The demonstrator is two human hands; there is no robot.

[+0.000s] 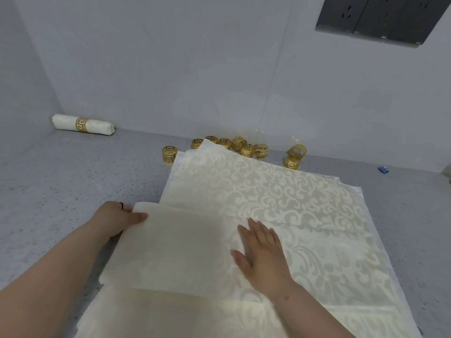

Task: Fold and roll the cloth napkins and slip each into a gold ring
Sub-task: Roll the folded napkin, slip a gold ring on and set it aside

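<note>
Left fingers pinching napkin corner (right hand flat on top).

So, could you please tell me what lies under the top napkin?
More cream napkins are stacked under the top napkin, their edges showing at the far left corner. How many there are is hidden. The speckled grey counter carries the stack.

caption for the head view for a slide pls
Left hand folds the napkin over, right hand flat on it; gold rings wait behind.
</note>
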